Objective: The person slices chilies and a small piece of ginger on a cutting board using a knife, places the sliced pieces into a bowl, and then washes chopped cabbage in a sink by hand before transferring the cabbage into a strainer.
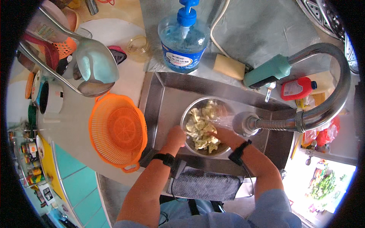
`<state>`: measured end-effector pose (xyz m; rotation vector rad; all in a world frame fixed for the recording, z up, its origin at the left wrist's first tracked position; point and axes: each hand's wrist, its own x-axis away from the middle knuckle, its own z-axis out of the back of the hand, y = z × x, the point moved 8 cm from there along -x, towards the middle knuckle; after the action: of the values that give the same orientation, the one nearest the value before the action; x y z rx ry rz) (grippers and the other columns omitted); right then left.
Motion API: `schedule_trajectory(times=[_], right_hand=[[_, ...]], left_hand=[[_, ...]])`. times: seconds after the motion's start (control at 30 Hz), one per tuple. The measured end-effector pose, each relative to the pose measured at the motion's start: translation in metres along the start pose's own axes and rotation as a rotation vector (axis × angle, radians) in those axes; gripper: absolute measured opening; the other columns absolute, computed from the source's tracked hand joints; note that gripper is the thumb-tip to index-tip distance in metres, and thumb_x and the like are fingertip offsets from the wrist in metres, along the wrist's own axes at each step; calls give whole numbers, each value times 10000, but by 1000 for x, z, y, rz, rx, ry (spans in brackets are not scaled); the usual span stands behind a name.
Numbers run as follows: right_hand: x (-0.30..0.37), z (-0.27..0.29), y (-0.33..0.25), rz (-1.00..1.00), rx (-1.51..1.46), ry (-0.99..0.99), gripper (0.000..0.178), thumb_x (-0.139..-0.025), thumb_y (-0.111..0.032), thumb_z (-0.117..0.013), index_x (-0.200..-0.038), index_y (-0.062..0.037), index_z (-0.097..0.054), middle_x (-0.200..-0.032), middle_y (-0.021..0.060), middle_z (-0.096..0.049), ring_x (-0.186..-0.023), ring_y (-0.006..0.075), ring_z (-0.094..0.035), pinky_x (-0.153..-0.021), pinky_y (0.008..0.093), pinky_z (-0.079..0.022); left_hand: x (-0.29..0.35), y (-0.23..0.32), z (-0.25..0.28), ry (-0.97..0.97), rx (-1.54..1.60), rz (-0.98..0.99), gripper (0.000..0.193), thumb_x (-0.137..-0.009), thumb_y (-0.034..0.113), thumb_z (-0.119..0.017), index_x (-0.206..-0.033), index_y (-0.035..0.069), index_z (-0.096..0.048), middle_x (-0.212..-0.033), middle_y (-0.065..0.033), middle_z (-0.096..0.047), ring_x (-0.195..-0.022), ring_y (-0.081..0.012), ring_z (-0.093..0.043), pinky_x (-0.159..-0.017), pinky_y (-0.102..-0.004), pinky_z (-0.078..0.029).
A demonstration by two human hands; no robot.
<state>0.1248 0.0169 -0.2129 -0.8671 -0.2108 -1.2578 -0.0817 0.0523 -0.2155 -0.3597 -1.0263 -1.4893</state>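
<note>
A round metal bowl (186,114) stands in the steel sink (167,98), with pale cauliflower pieces (203,123) inside. Water streams into it from the faucet's spray head (247,123). At the bowl's left rim, my left hand (177,136) is closed, gripping the edge; its fingertips are mostly hidden. My right hand (224,137) reaches over the right rim among the cauliflower. Its fingers are partly covered by the pieces and blurred by the water, so whether it holds a piece cannot be made out.
An orange plastic colander (121,129) sits on the counter left of the sink. Behind the sink are a blue pump bottle (184,45), a yellow sponge (229,67) and a red bottle (297,89). Large metal ladles (95,64) hang at upper left. A grey cloth (207,184) drapes the front edge.
</note>
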Motion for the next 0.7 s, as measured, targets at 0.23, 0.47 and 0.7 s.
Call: schedule_trajectory(times=[0.23, 0.47, 0.7], right_hand=[[23, 13, -104, 458, 519, 185, 590, -864, -464, -605, -1407, -328, -419, -1561, 116, -185, -1357, 398, -301, -1013, 611, -345], [-6, 36, -11, 88, -675, 125, 671, -878, -601, -510, -1465, -343, -314, -1587, 144, -10, -1426, 386, -156, -1080, 615, -265], [15, -13, -94, 469, 758, 231, 786, -765, -536, -659, -1452, -411, -299, -1581, 106, -109, -1435, 414, -100, -1048, 688, -246]], left_hand=[[-3, 16, -12, -134, -652, -257, 262, -748, 262, -705, -922, 68, -731, -962, -126, -682, -942, -319, -634, -789, -423, -517], [-8, -7, -6, -65, 38, 42, 289, -717, 277, -783, -894, 55, -728, -978, -132, -687, -927, -321, -646, -776, -419, -527], [-11, 13, -16, -88, -593, -319, 217, -789, 199, -705, -778, -18, -691, -872, -200, -683, -834, -330, -675, -753, -419, -536]])
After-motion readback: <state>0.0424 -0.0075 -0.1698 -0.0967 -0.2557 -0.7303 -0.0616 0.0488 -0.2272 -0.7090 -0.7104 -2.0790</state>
